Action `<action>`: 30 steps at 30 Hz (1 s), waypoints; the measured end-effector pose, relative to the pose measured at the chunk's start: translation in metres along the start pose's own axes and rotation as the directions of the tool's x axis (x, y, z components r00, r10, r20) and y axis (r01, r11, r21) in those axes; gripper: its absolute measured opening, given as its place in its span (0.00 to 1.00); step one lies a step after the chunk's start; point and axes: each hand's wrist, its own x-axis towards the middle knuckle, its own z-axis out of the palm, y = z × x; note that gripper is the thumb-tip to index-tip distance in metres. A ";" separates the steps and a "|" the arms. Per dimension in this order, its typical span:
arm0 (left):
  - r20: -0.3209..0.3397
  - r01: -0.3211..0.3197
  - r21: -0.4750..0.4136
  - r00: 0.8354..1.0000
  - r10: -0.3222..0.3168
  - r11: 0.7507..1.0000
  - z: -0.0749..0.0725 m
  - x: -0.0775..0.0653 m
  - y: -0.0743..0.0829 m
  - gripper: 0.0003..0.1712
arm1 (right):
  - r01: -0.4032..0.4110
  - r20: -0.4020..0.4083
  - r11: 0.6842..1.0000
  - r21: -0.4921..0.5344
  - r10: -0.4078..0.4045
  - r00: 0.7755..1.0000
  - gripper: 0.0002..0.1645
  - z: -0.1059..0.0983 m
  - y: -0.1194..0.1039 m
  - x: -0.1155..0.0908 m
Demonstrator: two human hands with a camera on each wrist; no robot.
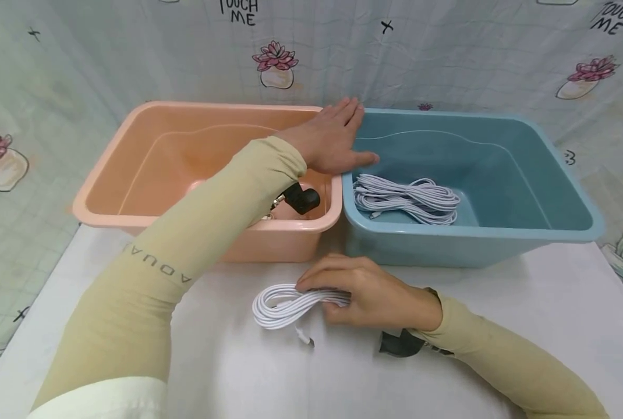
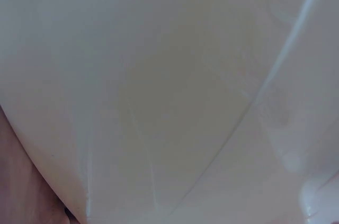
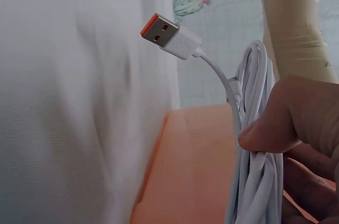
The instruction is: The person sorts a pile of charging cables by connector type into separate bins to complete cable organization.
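Note:
In the head view, my right hand (image 1: pixel 371 291) grips a coiled white USB cable (image 1: pixel 277 308) just above the white table, in front of the bins. The right wrist view shows the thumb pressing on the coil, and a USB plug (image 3: pixel 169 33) with an orange tip sticking out from it. My left hand (image 1: pixel 332 139) rests, fingers straight, over the adjoining rims of an orange bin (image 1: pixel 227 107) and a blue bin (image 1: pixel 474 231). Several white cable coils (image 1: pixel 421 201) lie at the left end of the blue bin. My left forearm hides part of the orange bin's inside.
A patterned cloth (image 1: pixel 332 52) hangs behind the bins. White cloth covers the table (image 1: pixel 269 378) in front of them. A black device (image 1: pixel 302 199) is strapped under the left wrist and another (image 1: pixel 400 343) under the right. The left wrist view is hazy, showing mostly a pale surface.

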 end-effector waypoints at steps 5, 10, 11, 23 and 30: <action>0.007 0.001 0.013 1.000 -0.001 1.000 -0.002 0.000 0.003 0.58 | 0.022 -0.020 1.000 0.014 -0.022 1.000 0.29 -0.005 -0.003 -0.002; 0.004 -0.001 0.016 1.000 0.001 1.000 -0.002 0.001 0.003 0.58 | 0.046 -0.019 0.999 0.015 -0.046 0.999 0.30 -0.011 -0.009 -0.002; 0.001 -0.001 0.015 1.000 0.001 1.000 -0.002 0.001 0.003 0.58 | 0.052 -0.018 0.999 0.014 -0.052 0.999 0.30 -0.012 -0.011 -0.002; 0.011 -0.008 0.014 1.000 0.008 1.000 -0.001 0.002 0.001 0.58 | 0.107 -0.036 0.994 0.016 -0.106 0.994 0.32 -0.026 -0.022 -0.001; 0.006 -0.015 -0.001 1.000 0.015 1.000 -0.001 -0.001 0.001 0.58 | 0.105 -0.048 0.994 0.034 -0.104 0.993 0.34 -0.039 -0.030 -0.002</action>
